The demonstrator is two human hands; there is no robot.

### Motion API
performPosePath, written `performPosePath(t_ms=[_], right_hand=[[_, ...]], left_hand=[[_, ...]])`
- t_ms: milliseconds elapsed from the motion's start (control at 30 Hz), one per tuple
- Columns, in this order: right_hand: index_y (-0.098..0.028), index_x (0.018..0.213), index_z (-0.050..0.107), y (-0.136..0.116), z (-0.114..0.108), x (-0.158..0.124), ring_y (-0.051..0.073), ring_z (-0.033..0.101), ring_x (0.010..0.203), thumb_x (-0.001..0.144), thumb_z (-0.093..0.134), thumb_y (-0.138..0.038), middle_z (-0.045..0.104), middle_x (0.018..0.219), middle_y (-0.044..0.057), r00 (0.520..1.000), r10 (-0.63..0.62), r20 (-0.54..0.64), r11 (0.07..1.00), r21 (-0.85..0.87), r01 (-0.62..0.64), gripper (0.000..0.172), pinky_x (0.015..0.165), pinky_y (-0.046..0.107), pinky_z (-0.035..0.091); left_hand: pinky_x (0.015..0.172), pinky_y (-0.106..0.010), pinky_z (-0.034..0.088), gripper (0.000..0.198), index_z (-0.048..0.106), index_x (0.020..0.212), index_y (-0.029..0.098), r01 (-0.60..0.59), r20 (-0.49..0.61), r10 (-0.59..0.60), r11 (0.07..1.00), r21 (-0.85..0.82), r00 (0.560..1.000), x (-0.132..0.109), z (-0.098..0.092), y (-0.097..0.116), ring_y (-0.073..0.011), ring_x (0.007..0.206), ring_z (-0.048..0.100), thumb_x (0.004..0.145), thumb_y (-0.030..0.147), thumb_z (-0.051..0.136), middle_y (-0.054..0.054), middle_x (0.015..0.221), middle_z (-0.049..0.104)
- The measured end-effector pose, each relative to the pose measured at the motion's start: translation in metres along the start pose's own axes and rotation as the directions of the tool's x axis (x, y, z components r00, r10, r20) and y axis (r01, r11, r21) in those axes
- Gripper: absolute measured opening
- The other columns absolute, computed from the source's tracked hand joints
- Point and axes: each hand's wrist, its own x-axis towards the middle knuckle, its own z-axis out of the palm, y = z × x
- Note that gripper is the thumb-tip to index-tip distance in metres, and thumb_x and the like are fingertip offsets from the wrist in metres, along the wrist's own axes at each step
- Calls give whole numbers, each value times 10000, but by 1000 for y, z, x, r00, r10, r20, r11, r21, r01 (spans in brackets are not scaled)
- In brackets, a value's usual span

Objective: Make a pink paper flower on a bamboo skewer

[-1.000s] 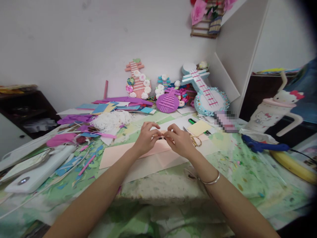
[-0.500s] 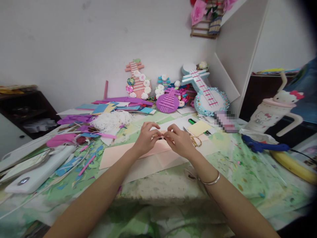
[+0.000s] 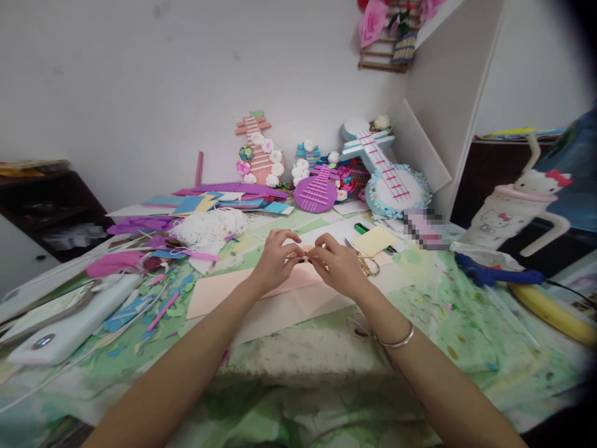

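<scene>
My left hand [image 3: 278, 261] and my right hand [image 3: 336, 262] meet at the middle of the table, thumbs and fingertips pinched together. Between them is a small piece of pale pink paper, mostly hidden by the fingers. Under my hands lies a larger peach paper sheet [image 3: 217, 292], on top of a paler sheet [image 3: 280, 314]. Gold-handled scissors [image 3: 372, 266] rest just right of my right hand, beside a pale yellow paper [image 3: 375, 240] and a green marker [image 3: 362, 228].
White shredded strands [image 3: 209, 228] and coloured scraps cover the left, near a white device [image 3: 69, 323]. Behind stand a purple paper instrument [image 3: 316, 193] and a blue one [image 3: 395, 190]. At right are a blue glue gun [image 3: 497, 272], a banana [image 3: 553, 314] and a tumbler [image 3: 508, 214].
</scene>
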Motion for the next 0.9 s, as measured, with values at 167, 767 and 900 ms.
performPosePath(t_ms=[167, 767, 900], right_hand=[[-218, 928, 639, -1, -2, 0, 67, 461, 594, 894, 415, -269, 572, 969, 34, 1000, 2, 1, 1000, -4, -2, 232, 476, 229, 172], [-219, 944, 647, -3, -4, 1, 69, 459, 605, 898, 410, -272, 563, 956, 40, 1000, -12, 11, 1000, 18, 12, 246, 482, 225, 185], [-220, 936, 651, -3, -3, 1, 74, 470, 620, 898, 410, -270, 564, 960, 37, 1000, -9, 15, 1000, 22, 9, 249, 489, 223, 194]], left_hand=[[901, -424, 377, 136, 639, 775, 197, 7, 6, -7, 1000, 4, 1000, 0, 0, 0, -219, 1010, 451, 804, 115, 534, -64, 993, 562], [905, -430, 374, 97, 615, 756, 184, 14, 19, -14, 1000, -4, 1000, 0, -2, 4, -223, 1008, 453, 781, 117, 550, -69, 1000, 562], [905, -429, 373, 99, 612, 753, 185, 17, 18, -17, 1000, -3, 1000, 0, -2, 4, -224, 1009, 453, 773, 110, 552, -68, 1000, 562]])
